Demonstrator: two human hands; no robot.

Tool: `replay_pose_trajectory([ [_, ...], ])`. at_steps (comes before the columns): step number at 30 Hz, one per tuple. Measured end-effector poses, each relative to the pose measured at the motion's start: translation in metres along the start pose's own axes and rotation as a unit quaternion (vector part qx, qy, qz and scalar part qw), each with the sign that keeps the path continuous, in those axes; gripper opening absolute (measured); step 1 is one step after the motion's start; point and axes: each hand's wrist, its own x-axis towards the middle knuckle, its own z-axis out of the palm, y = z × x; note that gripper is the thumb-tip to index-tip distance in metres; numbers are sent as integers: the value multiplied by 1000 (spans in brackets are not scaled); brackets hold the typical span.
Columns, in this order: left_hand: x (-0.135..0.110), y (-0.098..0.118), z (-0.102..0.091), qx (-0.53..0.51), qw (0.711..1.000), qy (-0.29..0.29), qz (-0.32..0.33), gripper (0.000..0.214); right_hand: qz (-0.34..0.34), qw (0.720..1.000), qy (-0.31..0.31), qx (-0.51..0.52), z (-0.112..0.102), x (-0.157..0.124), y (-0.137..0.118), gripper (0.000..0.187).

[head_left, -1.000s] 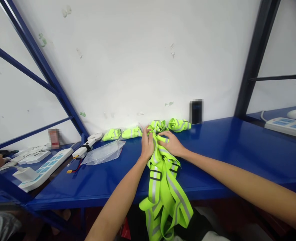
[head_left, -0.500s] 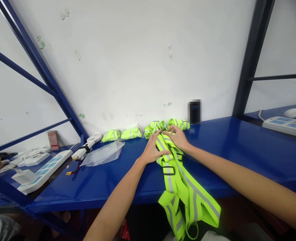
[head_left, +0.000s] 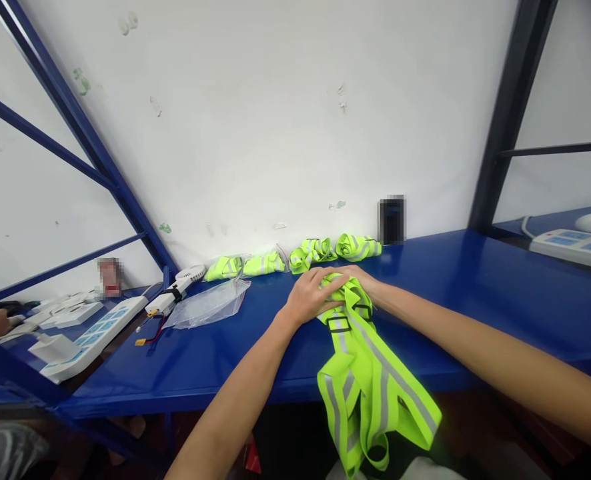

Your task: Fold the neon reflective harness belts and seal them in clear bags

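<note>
A neon yellow reflective vest point(head_left: 370, 380) with grey stripes and black buckles lies over the front edge of the blue shelf point(head_left: 475, 300) and hangs down. My left hand point(head_left: 311, 293) presses on the vest's bunched top end, fingers curled over the fabric. My right hand point(head_left: 363, 283) grips the same bunch from the right, partly hidden under the fabric. Behind them, against the white wall, lie several rolled vests point(head_left: 358, 247), two of them in clear wrap point(head_left: 243, 267).
A clear plastic bag point(head_left: 208, 303) lies left of my hands. Farther left are a small white fan point(head_left: 173, 293), white power strips point(head_left: 93, 330) and small white boxes. A dark box point(head_left: 392, 221) stands against the wall. Another power strip point(head_left: 573, 243) sits at far right.
Both hands drew back from the wall toward me, gathering the vest's top into a bunch. The hanging part swung from the left to the right.
</note>
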Motion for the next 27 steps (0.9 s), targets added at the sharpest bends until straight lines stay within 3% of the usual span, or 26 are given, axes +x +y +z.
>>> replay_pose_trajectory([
  [6,-1,3,5,-10,998,11,-56,38,151,987,-56,28,5,-15,-26,47],
  [8,-2,2,8,-12,997,7,-80,36,135,988,-67,33,9,-20,-30,44],
  [10,-3,0,10,-23,994,13,-110,40,73,995,-64,26,13,-22,-30,33],
  [14,-5,-3,8,-98,979,81,-159,54,-42,994,-97,26,14,-22,-28,25],
  [16,-5,-3,5,-136,972,102,-163,56,-24,989,-137,43,11,-22,-28,26],
  [22,-5,1,-1,-158,974,87,-135,62,64,974,-213,51,-7,-23,-36,27],
  [27,-2,3,3,-193,969,99,-118,49,123,960,-249,22,-18,-20,-39,36],
])
